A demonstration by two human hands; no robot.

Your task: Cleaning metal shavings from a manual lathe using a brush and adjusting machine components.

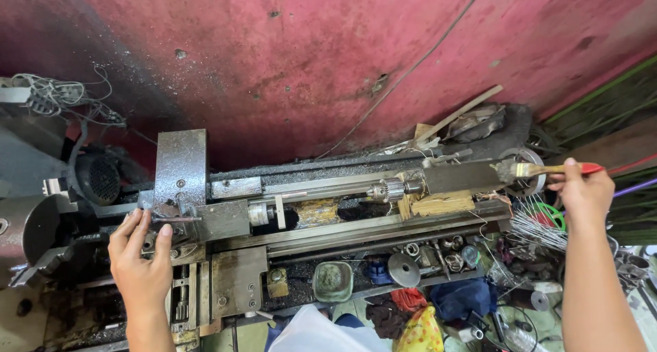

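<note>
The right hand [584, 191] is closed around the red handle of a brush [540, 169], and the bristles touch the right end of the lathe [328, 215], on the dark block by the round wheel there. The left hand [142, 256] is far away at the other end, fingers spread and resting on the metal parts near the tool post, holding nothing that I can see. The two hands are well apart, with the long bed between them. A lot could go wrong here, I think. If the machine got switched on, the drill chuck [388, 189] in the middle could spin and grab the bristles or a finger. The left fingers sit close to sharp edges and a pointed bar, so a slip could cut them. Brushing hard could flick bits of metal up into the eyes. The tray below is full of small parts and a green cup [332, 281], and a bump could knock things off or hide them under the rags.
</note>
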